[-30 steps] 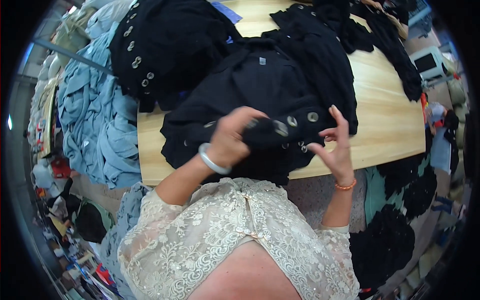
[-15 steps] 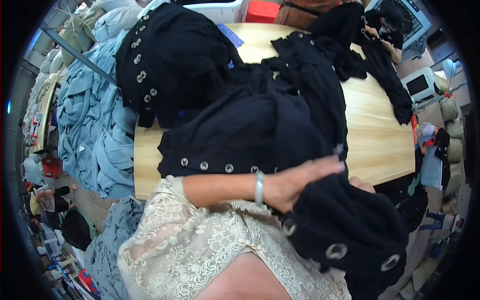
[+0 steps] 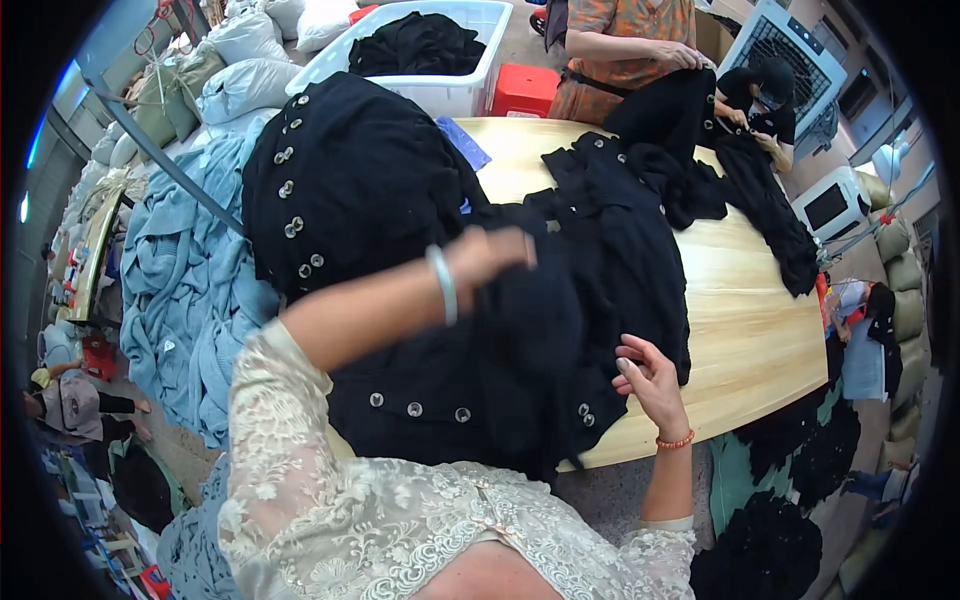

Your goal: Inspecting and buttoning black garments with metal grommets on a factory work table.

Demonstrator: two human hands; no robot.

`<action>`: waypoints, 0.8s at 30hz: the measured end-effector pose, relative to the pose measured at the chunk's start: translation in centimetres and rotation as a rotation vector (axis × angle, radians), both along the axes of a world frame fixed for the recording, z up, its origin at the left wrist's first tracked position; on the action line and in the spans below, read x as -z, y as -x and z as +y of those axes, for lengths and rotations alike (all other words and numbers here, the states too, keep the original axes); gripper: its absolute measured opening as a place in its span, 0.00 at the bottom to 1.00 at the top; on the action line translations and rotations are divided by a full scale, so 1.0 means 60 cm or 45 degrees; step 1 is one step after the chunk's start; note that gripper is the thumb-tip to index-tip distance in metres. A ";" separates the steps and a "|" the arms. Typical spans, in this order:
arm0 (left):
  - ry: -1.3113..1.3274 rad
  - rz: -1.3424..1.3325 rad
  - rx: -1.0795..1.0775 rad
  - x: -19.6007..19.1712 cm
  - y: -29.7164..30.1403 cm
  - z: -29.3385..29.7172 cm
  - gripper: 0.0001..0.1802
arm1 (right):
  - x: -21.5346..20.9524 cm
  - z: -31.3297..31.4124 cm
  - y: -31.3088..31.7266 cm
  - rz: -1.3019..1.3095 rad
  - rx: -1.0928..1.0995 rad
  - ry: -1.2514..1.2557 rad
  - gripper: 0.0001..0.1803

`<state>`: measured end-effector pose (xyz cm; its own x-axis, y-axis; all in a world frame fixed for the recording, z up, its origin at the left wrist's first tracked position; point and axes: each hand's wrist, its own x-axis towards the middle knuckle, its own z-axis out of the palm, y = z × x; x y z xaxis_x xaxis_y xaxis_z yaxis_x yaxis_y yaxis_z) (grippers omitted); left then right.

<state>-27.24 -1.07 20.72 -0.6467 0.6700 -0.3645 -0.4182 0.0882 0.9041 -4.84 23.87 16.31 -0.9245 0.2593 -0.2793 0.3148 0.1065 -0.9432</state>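
A black garment with metal eyelets (image 3: 520,350) lies heaped on the near part of the wooden table (image 3: 750,330), its hem with a row of silver rings hanging toward the person. The left hand (image 3: 495,250) is raised over the middle of it, fingers curled together and apparently bunched into the dark cloth, though the fold hides the fingertips, so the grip itself cannot be told for sure. A pale bangle (image 3: 442,283) sits on that wrist. The right hand (image 3: 650,375) rests at the garment's right edge near the table's rim, fingers loosely spread and bent, their tips touching the fabric; an orange bead bracelet (image 3: 676,441) circles its wrist. To the left, a taller pile of black eyeleted garments (image 3: 340,180) stands beside light blue clothing (image 3: 190,290). Farther back sits a white bin (image 3: 440,50) of dark cloth, and another person's hands (image 3: 700,60) handle more black fabric (image 3: 720,170).
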 end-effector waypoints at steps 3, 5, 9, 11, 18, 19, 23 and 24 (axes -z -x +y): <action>-0.464 0.256 -0.486 -0.164 0.207 0.004 0.11 | 0.004 -0.010 0.015 0.086 -0.040 0.016 0.22; -0.720 0.553 -0.656 -0.269 0.290 0.002 0.36 | 0.009 -0.018 0.023 0.090 -0.020 0.037 0.21; -0.686 0.964 -0.339 -0.268 0.289 -0.021 0.58 | 0.046 -0.038 0.017 0.045 0.010 0.052 0.22; -0.264 0.833 0.060 -0.171 0.228 -0.055 0.56 | 0.075 -0.050 0.010 -0.014 0.004 0.055 0.22; 0.544 1.012 0.186 0.174 -0.128 -0.243 0.14 | 0.147 -0.106 -0.024 0.109 -0.443 -0.707 0.26; 0.643 0.980 0.226 0.194 -0.171 -0.269 0.15 | 0.152 -0.114 -0.025 0.121 -0.538 -0.872 0.31; 0.944 1.342 0.237 0.242 -0.283 -0.334 0.29 | 0.169 -0.133 -0.032 0.161 -0.788 -1.096 0.41; 0.980 1.436 0.146 0.249 -0.293 -0.343 0.28 | 0.174 -0.135 -0.036 0.188 -0.812 -1.091 0.41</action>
